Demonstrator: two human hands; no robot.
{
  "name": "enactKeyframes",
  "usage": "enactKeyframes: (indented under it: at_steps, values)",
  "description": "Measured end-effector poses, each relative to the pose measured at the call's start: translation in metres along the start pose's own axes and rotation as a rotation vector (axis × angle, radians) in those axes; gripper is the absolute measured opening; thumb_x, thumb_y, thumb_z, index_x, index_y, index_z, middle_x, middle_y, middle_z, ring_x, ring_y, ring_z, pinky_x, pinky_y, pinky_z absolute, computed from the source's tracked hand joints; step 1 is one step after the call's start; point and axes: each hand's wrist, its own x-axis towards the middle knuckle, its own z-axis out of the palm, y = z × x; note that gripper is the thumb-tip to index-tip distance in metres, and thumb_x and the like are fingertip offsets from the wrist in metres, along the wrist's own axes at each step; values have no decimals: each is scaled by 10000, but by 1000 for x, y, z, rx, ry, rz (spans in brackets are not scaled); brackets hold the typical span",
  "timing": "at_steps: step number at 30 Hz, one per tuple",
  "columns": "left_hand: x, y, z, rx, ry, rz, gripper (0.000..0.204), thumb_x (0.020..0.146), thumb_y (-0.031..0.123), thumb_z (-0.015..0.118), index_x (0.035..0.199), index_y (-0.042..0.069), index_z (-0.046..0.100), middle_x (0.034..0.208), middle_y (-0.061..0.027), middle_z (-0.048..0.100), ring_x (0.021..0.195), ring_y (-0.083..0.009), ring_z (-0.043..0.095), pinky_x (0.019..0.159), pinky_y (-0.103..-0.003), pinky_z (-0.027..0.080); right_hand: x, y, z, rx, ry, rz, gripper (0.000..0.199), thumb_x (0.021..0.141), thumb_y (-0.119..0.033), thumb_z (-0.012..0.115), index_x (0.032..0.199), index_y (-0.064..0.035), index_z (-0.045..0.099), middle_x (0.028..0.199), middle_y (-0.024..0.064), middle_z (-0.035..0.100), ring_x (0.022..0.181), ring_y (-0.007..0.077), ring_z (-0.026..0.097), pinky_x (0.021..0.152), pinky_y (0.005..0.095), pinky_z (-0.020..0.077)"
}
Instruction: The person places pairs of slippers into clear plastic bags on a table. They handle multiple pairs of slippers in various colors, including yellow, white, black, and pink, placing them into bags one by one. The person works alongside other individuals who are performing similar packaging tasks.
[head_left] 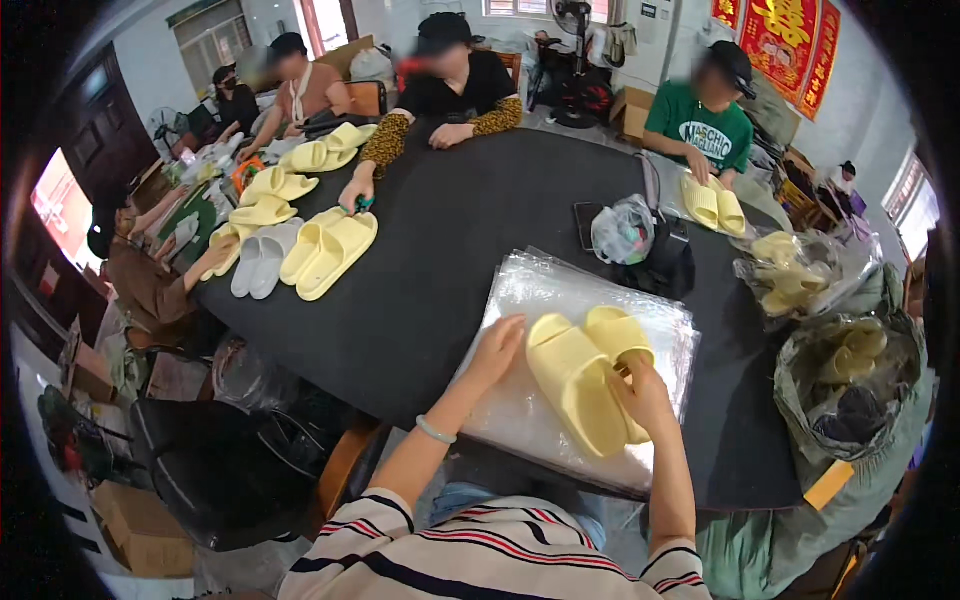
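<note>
In front of me a pair of pale yellow slippers (572,372) is over a stack of clear plastic bags (505,405) at the table's near edge. My right hand (645,393) grips the pair from the right, its fingers partly hidden behind the slippers' inner edges. To the left of the pair, over the bags, is my left hand (497,348). Its fingers are stretched toward the slippers, with a small gap to them, and it holds nothing.
On the dark table (445,240) several yellow slippers (330,250) and a grey pair (267,258) lie far left, near co-workers. A knotted plastic bag (623,230) and a phone (588,222) are beyond my stack. Bagged slippers (790,275) and an open sack (800,375) are right.
</note>
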Motion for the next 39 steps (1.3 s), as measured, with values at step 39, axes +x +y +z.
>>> enactKeyframes:
  at_steps: [39]
  values:
    - [-47, 129, 13, 902, -140, 257, 410, 919, 385, 576, 1028, -9, 608, 920, -163, 605, 927, -314, 590, 790, -408, 489, -35, 111, 21, 608, 198, 275, 516, 1036, -429, 347, 1186, -8, 603, 1097, 130, 649, 1050, 206, 571, 958, 349, 414]
